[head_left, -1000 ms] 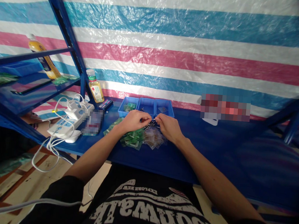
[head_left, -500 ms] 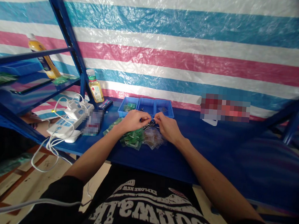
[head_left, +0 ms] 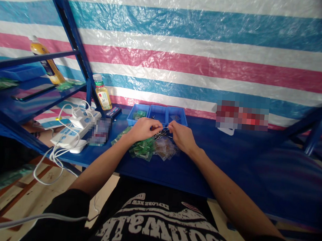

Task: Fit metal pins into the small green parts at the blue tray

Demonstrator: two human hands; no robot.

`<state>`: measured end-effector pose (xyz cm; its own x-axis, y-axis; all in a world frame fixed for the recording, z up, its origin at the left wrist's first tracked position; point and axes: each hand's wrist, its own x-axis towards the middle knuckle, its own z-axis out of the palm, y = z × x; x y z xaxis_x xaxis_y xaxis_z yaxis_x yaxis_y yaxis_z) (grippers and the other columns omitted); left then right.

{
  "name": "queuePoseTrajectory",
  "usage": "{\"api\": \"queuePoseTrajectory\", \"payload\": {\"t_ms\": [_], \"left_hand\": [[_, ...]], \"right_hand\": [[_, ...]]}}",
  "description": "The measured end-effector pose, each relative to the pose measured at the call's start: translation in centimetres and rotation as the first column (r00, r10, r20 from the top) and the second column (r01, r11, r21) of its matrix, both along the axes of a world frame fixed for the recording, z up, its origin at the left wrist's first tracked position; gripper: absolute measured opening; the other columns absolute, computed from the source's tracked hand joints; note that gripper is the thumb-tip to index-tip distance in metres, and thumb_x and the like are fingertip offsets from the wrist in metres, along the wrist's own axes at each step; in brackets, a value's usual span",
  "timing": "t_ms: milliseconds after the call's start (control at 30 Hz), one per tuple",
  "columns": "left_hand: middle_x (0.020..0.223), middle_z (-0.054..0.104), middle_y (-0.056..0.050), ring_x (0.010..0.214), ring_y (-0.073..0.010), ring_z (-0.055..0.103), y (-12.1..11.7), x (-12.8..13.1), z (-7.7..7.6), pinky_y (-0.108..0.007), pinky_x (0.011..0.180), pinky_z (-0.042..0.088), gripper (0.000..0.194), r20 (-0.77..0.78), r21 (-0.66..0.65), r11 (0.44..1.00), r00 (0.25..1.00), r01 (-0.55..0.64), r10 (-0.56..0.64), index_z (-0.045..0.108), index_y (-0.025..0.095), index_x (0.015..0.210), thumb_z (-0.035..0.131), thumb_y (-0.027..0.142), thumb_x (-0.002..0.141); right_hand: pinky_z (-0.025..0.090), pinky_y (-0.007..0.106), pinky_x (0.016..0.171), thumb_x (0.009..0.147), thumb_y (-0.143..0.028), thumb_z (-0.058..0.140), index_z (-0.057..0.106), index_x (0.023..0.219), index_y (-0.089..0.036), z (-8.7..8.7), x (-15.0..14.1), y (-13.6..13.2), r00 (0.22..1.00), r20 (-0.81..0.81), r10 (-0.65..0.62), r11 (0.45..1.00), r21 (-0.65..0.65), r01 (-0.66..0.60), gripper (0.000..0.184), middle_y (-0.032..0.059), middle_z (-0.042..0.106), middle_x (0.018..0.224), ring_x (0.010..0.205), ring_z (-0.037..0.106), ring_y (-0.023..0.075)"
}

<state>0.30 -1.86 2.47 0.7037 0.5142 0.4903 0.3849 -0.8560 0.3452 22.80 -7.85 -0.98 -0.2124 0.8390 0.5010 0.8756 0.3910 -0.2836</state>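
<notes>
My left hand (head_left: 145,129) and my right hand (head_left: 181,136) meet fingertip to fingertip in front of a row of blue trays (head_left: 157,122). Both are closed in a pinch; what sits between the fingers is too small to name. Beneath them lies a heap of thin dark metal pieces (head_left: 159,136). Small green packets (head_left: 142,150) spread below my left hand. Clear packets with brownish contents (head_left: 165,149) lie beside them, below my right hand. One tray compartment holds some green packets, another a few small pieces.
On the left are a white power strip (head_left: 70,132) with tangled cables, a bottle of yellowish liquid (head_left: 103,95) and a small dark box (head_left: 114,112). A blue metal frame (head_left: 70,28) rises there, with a yellow drink bottle (head_left: 50,63) on its shelf. Striped sheeting (head_left: 182,62) hangs behind the table.
My right fingertips have shifted very slightly to the right, and the pale glint between the two hands is less visible. My left hand stays almost in place.
</notes>
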Motion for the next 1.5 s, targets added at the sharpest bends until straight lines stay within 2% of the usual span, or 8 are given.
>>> {"api": "queuePoseTrajectory", "payload": {"t_ms": [300,633,900,1100,1233,1500], "left_hand": [[0.076,0.073,-0.001,0.068,-0.0134,0.064,0.23,-0.08,-0.1,-0.023,0.069,0.045,0.023,-0.001,0.011,0.999,0.999,-0.038,0.038,0.078,0.021,0.099,0.06,0.036,0.099],[0.076,0.071,0.0,0.067,-0.0124,0.062,0.19,-0.15,-0.03,-0.023,0.069,0.044,0.023,0.005,0.012,0.999,1.0,-0.03,0.03,0.077,0.02,0.098,0.058,0.034,0.1],[0.092,0.076,-0.004,0.078,-0.0154,0.067,-0.16,-0.01,0.0,-0.025,0.074,0.046,0.021,-0.024,0.027,0.999,0.999,0.034,-0.033,0.076,0.021,0.097,0.058,0.031,0.099],[0.091,0.076,-0.002,0.083,-0.0165,0.069,-0.16,0.1,-0.22,-0.025,0.076,0.046,0.02,-0.053,0.047,0.998,0.998,0.046,-0.043,0.076,0.022,0.098,0.058,0.03,0.1],[0.099,0.078,-0.003,0.086,-0.0171,0.071,0.12,0.1,-0.45,-0.025,0.079,0.048,0.022,-0.032,0.058,0.998,0.999,-0.001,0.003,0.078,0.024,0.102,0.058,0.034,0.101],[0.099,0.079,-0.002,0.083,-0.016,0.07,0.17,-0.07,-0.13,-0.026,0.078,0.048,0.024,0.014,0.032,0.995,0.995,-0.096,0.096,0.079,0.024,0.101,0.059,0.037,0.101]], "right_hand": [[0.04,0.03,0.066,0.107,-0.029,0.044,0.057,0.105,-0.024,-0.09,-0.02,0.34,0.999,-0.051,-0.002,1.0,-0.005,0.002,0.014,0.0046,0.073,0.092,0.082,0.069,0.0234],[0.043,0.029,0.072,0.105,-0.027,0.045,0.058,0.106,-0.025,0.01,-0.02,-0.05,0.989,-0.076,0.123,0.992,0.028,-0.122,0.014,0.0039,0.074,0.095,0.081,0.069,0.0226],[0.041,0.028,0.07,0.109,-0.034,0.042,0.06,0.111,-0.026,-0.25,-0.3,-0.21,0.988,-0.052,0.149,0.989,-0.014,-0.15,0.019,0.0017,0.075,0.091,0.08,0.071,0.0225],[0.037,0.027,0.065,0.11,-0.034,0.038,0.061,0.109,-0.025,0.16,-0.49,-0.39,0.994,-0.011,0.106,0.993,-0.04,-0.107,0.025,0.0014,0.076,0.086,0.068,0.068,0.0194],[0.036,0.027,0.065,0.11,-0.031,0.037,0.061,0.11,-0.024,0.11,-0.42,-0.27,0.998,-0.002,0.059,0.998,-0.027,-0.059,0.024,0.0012,0.076,0.087,0.072,0.07,0.0201],[0.04,0.027,0.068,0.109,-0.03,0.037,0.06,0.116,-0.025,0.06,-0.28,-0.07,0.997,-0.072,-0.023,1.0,-0.014,0.022,0.024,0.0006,0.077,0.089,0.077,0.072,0.0211]]}}
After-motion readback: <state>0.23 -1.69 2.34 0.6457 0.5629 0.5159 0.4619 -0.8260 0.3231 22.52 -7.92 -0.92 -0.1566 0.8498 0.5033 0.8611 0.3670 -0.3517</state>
